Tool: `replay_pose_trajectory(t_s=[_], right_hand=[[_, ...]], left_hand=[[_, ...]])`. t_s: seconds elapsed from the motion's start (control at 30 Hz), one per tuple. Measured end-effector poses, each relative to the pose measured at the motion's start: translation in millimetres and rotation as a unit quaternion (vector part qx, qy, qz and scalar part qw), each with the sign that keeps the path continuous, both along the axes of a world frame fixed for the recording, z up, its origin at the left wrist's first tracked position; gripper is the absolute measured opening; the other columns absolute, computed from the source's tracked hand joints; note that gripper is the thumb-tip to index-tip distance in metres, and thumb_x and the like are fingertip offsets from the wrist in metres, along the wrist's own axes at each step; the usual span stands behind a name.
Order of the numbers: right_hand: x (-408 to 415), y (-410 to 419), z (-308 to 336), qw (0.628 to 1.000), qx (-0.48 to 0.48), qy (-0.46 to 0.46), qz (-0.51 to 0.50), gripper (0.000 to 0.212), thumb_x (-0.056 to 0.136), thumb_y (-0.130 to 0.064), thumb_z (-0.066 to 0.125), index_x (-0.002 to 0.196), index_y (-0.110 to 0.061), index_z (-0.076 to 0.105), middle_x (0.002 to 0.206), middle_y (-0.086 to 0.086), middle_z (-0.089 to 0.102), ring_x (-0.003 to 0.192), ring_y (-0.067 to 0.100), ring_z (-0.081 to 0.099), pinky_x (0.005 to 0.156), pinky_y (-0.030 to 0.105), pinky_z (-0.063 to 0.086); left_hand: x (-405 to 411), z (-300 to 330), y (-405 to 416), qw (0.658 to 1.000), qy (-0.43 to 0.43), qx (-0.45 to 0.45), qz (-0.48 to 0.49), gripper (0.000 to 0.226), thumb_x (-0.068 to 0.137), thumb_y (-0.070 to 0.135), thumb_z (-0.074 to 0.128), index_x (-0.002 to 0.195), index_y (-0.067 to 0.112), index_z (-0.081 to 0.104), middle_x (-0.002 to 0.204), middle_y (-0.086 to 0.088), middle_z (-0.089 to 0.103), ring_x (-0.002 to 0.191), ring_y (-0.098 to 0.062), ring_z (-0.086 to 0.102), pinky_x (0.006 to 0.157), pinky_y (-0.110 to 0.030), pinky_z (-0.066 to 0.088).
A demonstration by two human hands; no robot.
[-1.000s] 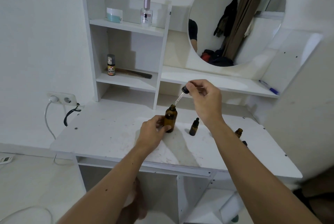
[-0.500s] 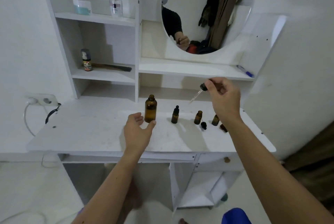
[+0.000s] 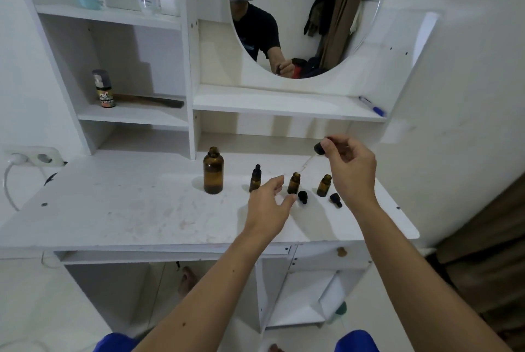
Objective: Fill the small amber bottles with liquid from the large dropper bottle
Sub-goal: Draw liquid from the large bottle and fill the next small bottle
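Observation:
The large amber bottle (image 3: pixel 213 171) stands uncapped on the white desk (image 3: pixel 127 209). To its right stand three small amber bottles: one capped (image 3: pixel 255 180), one uncapped in the middle (image 3: pixel 294 183) and one uncapped on the right (image 3: pixel 324 185). Two black dropper caps (image 3: pixel 302 196) (image 3: pixel 336 199) lie in front of them. My right hand (image 3: pixel 350 170) pinches the black bulb of the dropper (image 3: pixel 319 149); its glass tube slants down to the mouth of the middle bottle. My left hand (image 3: pixel 268 202) hovers with relaxed fingers just left of that bottle, holding nothing.
A shelf unit (image 3: pixel 133 113) with a small can, a perfume bottle and a jar rises at the back left. A round mirror (image 3: pixel 306 11) hangs above a ledge with a blue pen (image 3: pixel 372 106). A wall socket (image 3: pixel 37 156) sits at far left.
My left hand has let go of the large bottle and moved right toward the middle small bottle. My right hand carried the dropper from the large bottle over to the small bottles.

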State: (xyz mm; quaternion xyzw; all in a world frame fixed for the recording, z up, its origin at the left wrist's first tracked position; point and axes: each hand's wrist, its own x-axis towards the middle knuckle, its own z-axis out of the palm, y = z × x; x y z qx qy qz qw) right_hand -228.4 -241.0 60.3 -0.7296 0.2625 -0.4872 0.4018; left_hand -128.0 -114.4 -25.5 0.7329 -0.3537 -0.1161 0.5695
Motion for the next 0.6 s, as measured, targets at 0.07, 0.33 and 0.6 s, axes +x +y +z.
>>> replay_pose_trajectory(t_s=[0.07,0.33,0.6], right_hand=[[1.4,-0.4,-2.0,1.000,-0.011,0.009,0.002,0.006,0.099,-0.025,0.075,0.105,-0.023,0.075,0.096,-0.008,0.078,0.089,-0.001,0.074,0.080,0.011,0.055],[6.6,0.4,-11.6,0.998,-0.018,0.050,0.039,0.001,0.098,-0.020,0.075,0.098,-0.021,0.075,0.086,-0.013,0.080,0.083,0.007,0.076,0.064,0.031,0.061],[13.1,0.4,-18.5,0.997,0.003,0.072,0.035,0.010,0.097,-0.023,0.076,0.087,-0.021,0.077,0.083,-0.010,0.080,0.081,0.010,0.075,0.074,0.042,0.062]], left_hand=[[1.8,-0.3,-11.6,1.000,-0.008,0.005,-0.007,0.056,0.094,0.022,0.075,0.146,0.010,0.055,0.143,-0.005,0.063,0.134,-0.017,0.058,0.112,-0.032,0.046],[17.3,-8.9,-37.3,1.000,-0.017,0.014,-0.002,0.029,0.091,0.019,0.077,0.120,0.016,0.073,0.109,0.005,0.078,0.105,-0.009,0.071,0.102,-0.033,0.055],[22.2,-12.9,-39.9,1.000,-0.012,-0.003,-0.002,0.023,0.093,0.013,0.074,0.116,0.014,0.075,0.102,0.006,0.080,0.098,-0.004,0.073,0.097,-0.026,0.056]])
